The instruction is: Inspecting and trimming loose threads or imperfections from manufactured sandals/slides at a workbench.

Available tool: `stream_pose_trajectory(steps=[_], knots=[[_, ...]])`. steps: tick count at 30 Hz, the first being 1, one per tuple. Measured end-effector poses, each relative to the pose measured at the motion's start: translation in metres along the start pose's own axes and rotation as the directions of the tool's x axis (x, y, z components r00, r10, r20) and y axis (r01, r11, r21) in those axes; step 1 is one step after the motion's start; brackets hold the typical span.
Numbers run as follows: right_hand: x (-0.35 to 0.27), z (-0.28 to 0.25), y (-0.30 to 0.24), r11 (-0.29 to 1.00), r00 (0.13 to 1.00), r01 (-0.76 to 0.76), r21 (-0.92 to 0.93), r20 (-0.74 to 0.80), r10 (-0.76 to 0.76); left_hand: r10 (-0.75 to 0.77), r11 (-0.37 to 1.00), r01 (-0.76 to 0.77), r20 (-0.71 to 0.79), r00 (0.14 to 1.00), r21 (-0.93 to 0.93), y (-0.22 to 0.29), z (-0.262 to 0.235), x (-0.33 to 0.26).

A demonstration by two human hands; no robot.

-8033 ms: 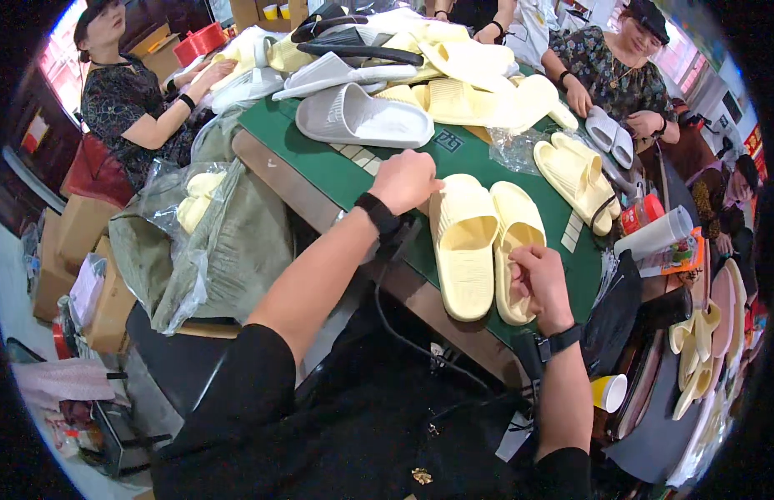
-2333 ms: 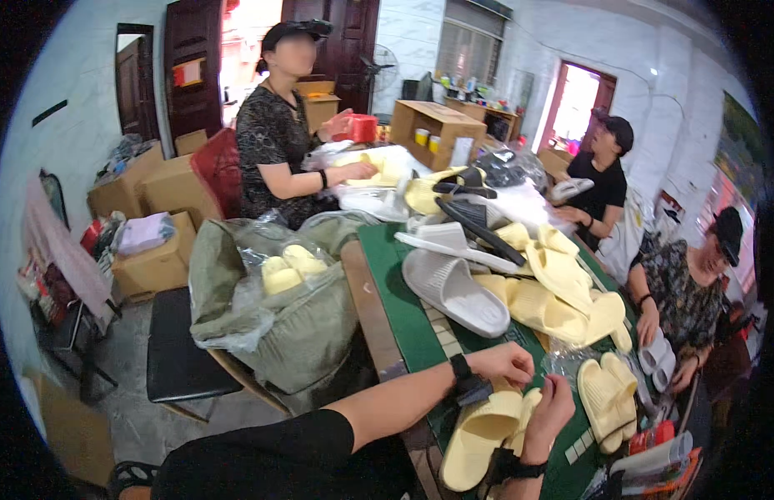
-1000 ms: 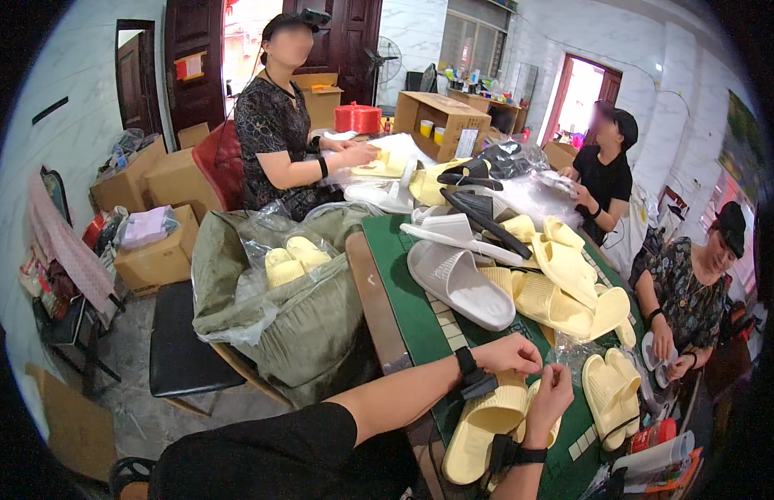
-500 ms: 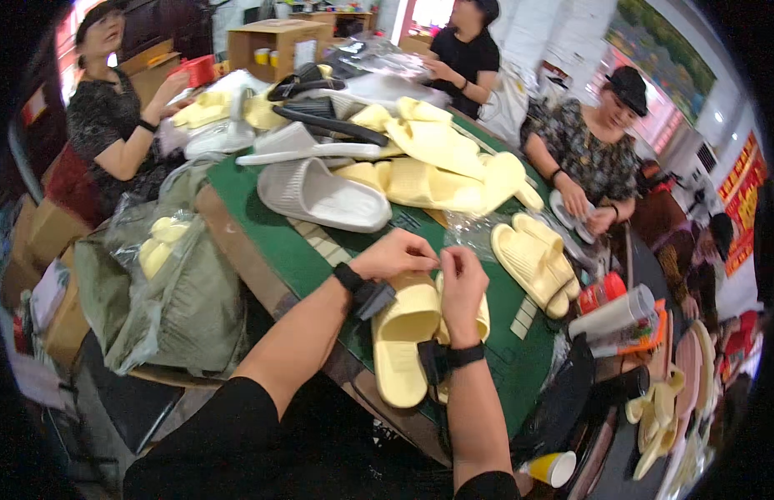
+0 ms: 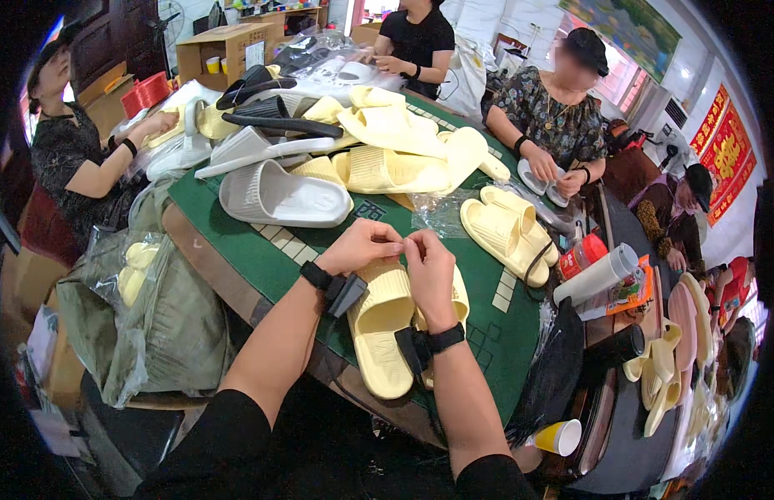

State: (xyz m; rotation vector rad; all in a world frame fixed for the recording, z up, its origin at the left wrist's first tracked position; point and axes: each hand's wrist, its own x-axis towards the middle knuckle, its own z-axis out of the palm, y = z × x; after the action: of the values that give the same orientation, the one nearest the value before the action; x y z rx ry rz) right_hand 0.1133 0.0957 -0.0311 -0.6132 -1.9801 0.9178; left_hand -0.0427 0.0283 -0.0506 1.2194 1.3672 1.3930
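Both of my hands meet over the front ends of a pale yellow pair of slide slippers [image 5: 380, 312] near the table's close edge. My left hand [image 5: 359, 247] has its thumb and fingertips pinched together. Touching or almost touching them are the pinched fingertips of my right hand [image 5: 430, 271]. Whatever lies between the fingers is too small to make out. My right wrist and its black strap partly cover the right slipper of the pair. Another yellow pair of slippers [image 5: 505, 229] lies to the right, with a thin black cord looped at it.
Yellow, grey and black slippers [image 5: 395, 171] are piled beyond my hands on the green table [image 5: 299, 265]. At right stand a red-lidded jar [image 5: 580, 255], a white roll [image 5: 597, 273] and a bundle of black strands [image 5: 547, 367]. A green-grey sack [image 5: 162, 308] is at left. Three co-workers surround the table.
The view has shifted, so the table and slippers appear further left. My hands stay pinched together over the same pair. The co-worker at right still handles grey slippers.
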Motion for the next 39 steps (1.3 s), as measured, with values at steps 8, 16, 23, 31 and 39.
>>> stream_pose_trajectory(steps=[8,16,23,31,39], knots=[[-0.0012,-0.0004,0.0035,0.999,1.0,0.019,-0.033,0.01,-0.019,0.009,1.0,-0.009,0.01,1.0,0.02,-0.0018,0.0,0.0009],[-0.0008,-0.0011,0.0051,0.999,1.0,0.017,-0.046,0.026,-0.015,0.025,1.0,-0.025,-0.034,0.999,-0.001,-0.0017,0.0001,0.0008],[-0.0006,0.0005,0.008,0.998,1.0,-0.005,-0.068,0.021,0.007,0.019,1.0,-0.019,-0.04,0.999,-0.009,0.0003,0.0012,-0.0009],[0.0004,0.0001,0.0063,0.999,0.99,-0.029,0.018,-0.139,0.031,0.026,0.999,-0.026,-0.019,0.999,0.047,-0.0019,-0.0005,0.0011],[-0.0003,-0.0038,0.0025,0.999,0.999,-0.029,0.014,-0.024,0.03,0.015,1.0,-0.015,-0.028,1.0,-0.003,-0.0027,0.001,0.0013]])
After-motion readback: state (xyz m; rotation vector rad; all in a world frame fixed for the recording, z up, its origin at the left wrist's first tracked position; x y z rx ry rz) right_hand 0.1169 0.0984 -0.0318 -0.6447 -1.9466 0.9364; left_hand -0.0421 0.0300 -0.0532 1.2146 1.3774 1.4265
